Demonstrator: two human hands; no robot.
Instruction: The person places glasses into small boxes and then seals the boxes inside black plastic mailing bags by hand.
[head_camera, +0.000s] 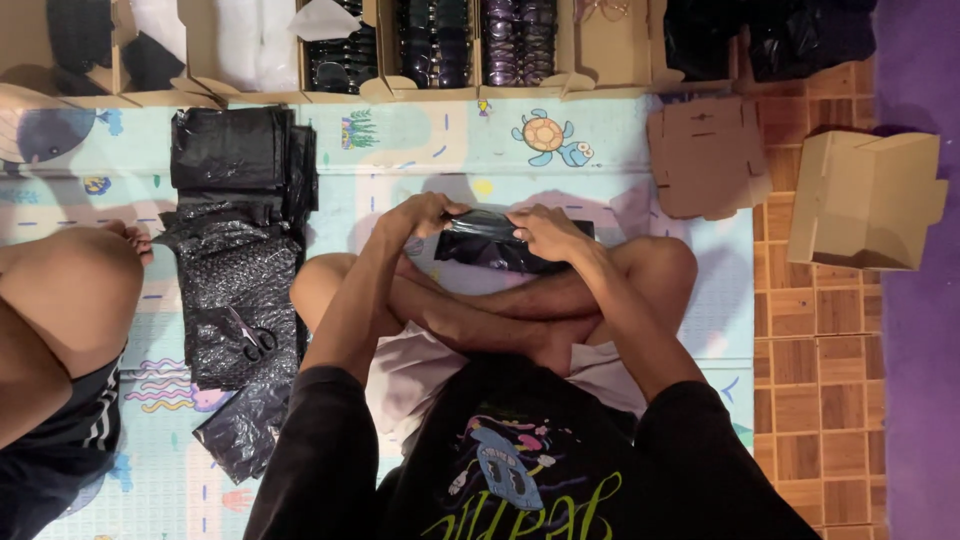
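The person sits cross-legged on a pale blue foam play mat (620, 140) printed with sea animals. Both hands hold a glossy black plastic mailing pouch (490, 245) just above the crossed shins, at the middle of the view. The left hand (422, 218) has its grip closed on the pouch's nine o'clock end; the right hand (545, 230) has its grip closed over the three o'clock end, fingers curled on top.

At nine o'clock from the hands lies a pile of black bubble-wrap sheets (235, 290), with black-handled scissors (250, 335) resting on it. At twelve o'clock stands a row of open cardboard boxes (430, 45) filled with dark sunglasses. At two o'clock lie flat folded brown cardboard cartons (705, 155). Another person's bare knee (70, 290) shows at nine o'clock.
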